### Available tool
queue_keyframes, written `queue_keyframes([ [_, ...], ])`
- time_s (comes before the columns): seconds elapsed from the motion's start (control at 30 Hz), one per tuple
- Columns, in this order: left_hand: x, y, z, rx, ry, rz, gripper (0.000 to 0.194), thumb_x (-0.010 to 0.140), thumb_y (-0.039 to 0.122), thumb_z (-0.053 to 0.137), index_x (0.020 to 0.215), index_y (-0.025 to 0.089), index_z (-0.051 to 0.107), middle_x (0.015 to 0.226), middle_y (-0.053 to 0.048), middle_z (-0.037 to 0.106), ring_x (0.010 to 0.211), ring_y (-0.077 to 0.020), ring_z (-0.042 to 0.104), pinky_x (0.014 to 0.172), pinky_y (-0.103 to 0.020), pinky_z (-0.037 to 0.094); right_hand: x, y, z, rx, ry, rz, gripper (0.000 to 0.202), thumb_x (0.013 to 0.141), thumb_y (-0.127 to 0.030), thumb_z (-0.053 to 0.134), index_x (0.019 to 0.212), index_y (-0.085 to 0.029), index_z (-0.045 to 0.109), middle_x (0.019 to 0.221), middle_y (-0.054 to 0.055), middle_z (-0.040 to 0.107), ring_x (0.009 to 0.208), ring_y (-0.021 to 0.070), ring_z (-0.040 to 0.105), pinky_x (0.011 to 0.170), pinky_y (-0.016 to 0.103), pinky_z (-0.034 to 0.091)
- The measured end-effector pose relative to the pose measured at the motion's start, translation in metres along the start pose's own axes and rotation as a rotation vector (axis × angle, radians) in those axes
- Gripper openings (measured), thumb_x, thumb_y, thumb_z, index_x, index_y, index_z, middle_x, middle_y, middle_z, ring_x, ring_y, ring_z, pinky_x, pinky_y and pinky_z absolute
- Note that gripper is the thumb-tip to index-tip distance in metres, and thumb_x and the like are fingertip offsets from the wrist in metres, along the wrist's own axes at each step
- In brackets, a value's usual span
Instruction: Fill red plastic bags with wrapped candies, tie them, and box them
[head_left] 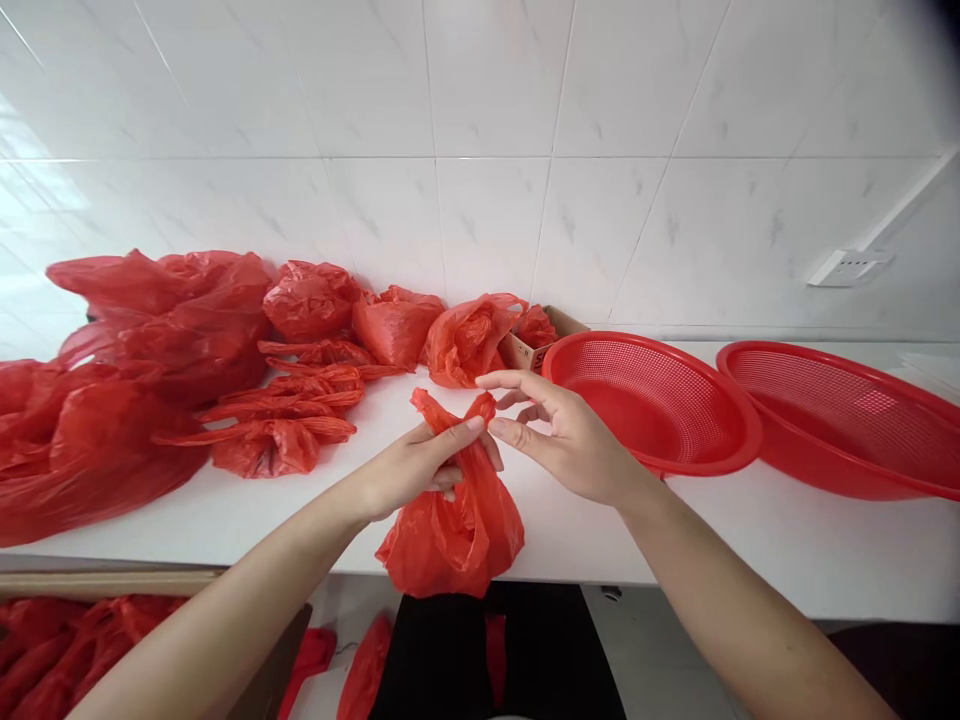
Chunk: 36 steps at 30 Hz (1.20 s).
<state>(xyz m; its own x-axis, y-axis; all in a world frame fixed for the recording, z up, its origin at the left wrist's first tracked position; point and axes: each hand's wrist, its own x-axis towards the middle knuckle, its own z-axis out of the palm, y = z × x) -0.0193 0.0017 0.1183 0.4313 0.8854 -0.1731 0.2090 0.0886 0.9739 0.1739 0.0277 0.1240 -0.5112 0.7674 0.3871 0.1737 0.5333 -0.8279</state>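
A filled red plastic bag [454, 545] hangs at the front edge of the white table, its neck gathered and its two handle ends pointing up. My left hand [431, 460] is closed around the neck, thumb on top, with one handle end sticking up on each side. Close by on the right, my right hand [555, 430] has its fingers apart and curved, the fingertips beside the right handle end. It holds nothing that I can see; whether a fingertip touches the plastic is unclear.
Large filled red bags [187, 320] and smaller tied ones [270, 440] cover the white table's [570, 540] left side. Behind my hands is a cardboard box [521, 352]. Two red perforated baskets [652, 400] stand right. Below left, an open carton [112, 583] holds red bags.
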Motion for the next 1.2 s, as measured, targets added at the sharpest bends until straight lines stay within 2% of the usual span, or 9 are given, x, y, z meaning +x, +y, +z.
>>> queue_keyframes([
  [0.1,0.001,-0.001,-0.001,-0.013,-0.013,-0.012,0.051,0.094,0.056,0.037,0.076,0.016,0.063,0.050,0.009,0.025,0.046,-0.0075,0.021,0.053,-0.025,0.035,-0.001,0.014,-0.003,0.061,-0.064,0.046,0.016,0.090,-0.027,0.058,0.105,-0.023,0.063,0.099,0.002,0.066,0.087,0.0138,0.062,0.078,0.030,0.052],
  [0.27,0.006,-0.005,-0.004,-0.216,0.033,0.103,0.042,0.095,0.049,0.040,0.095,0.016,0.066,0.053,0.002,0.053,0.046,-0.0086,0.039,0.053,-0.024,0.038,-0.016,-0.006,-0.004,0.169,0.199,-0.032,0.007,0.089,-0.027,0.061,0.091,-0.021,0.060,0.082,0.000,0.060,0.076,0.0114,0.059,0.069,0.025,0.051],
  [0.33,0.005,-0.006,-0.007,-0.232,0.024,0.133,0.035,0.095,0.044,0.045,0.095,0.016,0.068,0.066,-0.002,0.066,0.052,-0.0099,0.049,0.057,-0.024,0.042,-0.026,-0.019,-0.004,0.210,0.088,-0.041,0.009,0.087,-0.028,0.064,0.092,-0.022,0.061,0.083,0.001,0.061,0.077,0.0121,0.060,0.069,0.025,0.052],
  [0.4,0.002,-0.003,-0.009,-0.137,-0.012,0.164,0.028,0.091,0.039,0.054,0.088,0.017,0.071,0.076,-0.003,0.069,0.060,-0.0114,0.056,0.062,-0.025,0.046,-0.030,-0.025,-0.002,0.222,-0.026,-0.060,0.011,0.086,-0.028,0.065,0.096,-0.022,0.062,0.087,0.001,0.062,0.080,0.0131,0.062,0.074,0.027,0.053],
  [0.53,-0.004,0.002,-0.006,0.172,-0.055,0.180,0.017,0.084,0.032,0.065,0.089,0.020,0.075,0.085,-0.003,0.072,0.072,-0.0153,0.062,0.067,-0.027,0.049,-0.021,-0.002,0.007,0.186,0.125,-0.075,0.018,0.095,-0.033,0.053,0.108,-0.024,0.060,0.101,0.003,0.064,0.098,0.0153,0.061,0.089,0.032,0.049],
  [0.6,-0.003,0.001,-0.002,0.273,-0.052,0.215,0.015,0.083,0.026,0.063,0.089,0.020,0.075,0.089,-0.003,0.073,0.078,-0.0167,0.063,0.070,-0.028,0.049,-0.013,0.019,0.016,0.230,0.063,0.011,0.026,0.098,-0.038,0.044,0.118,-0.025,0.055,0.104,0.004,0.065,0.101,0.0161,0.060,0.089,0.033,0.048],
  [0.8,0.011,-0.029,0.004,0.541,0.304,0.320,0.031,0.059,-0.004,0.041,0.072,0.020,0.056,0.062,0.006,0.054,0.055,-0.0095,0.047,0.053,-0.021,0.037,-0.009,0.056,0.048,0.490,-0.015,0.193,0.030,0.098,-0.042,0.042,0.114,-0.022,0.058,0.104,0.003,0.063,0.096,0.0159,0.059,0.090,0.032,0.047],
  [1.03,0.012,-0.050,0.010,0.730,0.519,0.593,0.038,0.069,-0.004,0.042,0.094,0.022,0.054,0.116,-0.005,0.059,0.102,-0.0180,0.061,0.075,-0.027,0.049,-0.011,0.061,0.045,0.664,-0.185,0.335,0.011,0.088,-0.027,0.053,0.093,-0.020,0.059,0.082,-0.001,0.058,0.074,0.0122,0.055,0.070,0.026,0.045],
  [1.2,0.007,-0.053,0.013,0.681,0.434,0.497,0.039,0.083,0.005,0.045,0.115,0.023,0.059,0.110,-0.005,0.065,0.097,-0.0179,0.064,0.083,-0.030,0.050,-0.013,0.062,0.043,0.277,0.142,0.199,0.007,0.084,-0.018,0.047,0.082,-0.020,0.053,0.084,0.000,0.056,0.075,0.0131,0.052,0.064,0.025,0.040],
])
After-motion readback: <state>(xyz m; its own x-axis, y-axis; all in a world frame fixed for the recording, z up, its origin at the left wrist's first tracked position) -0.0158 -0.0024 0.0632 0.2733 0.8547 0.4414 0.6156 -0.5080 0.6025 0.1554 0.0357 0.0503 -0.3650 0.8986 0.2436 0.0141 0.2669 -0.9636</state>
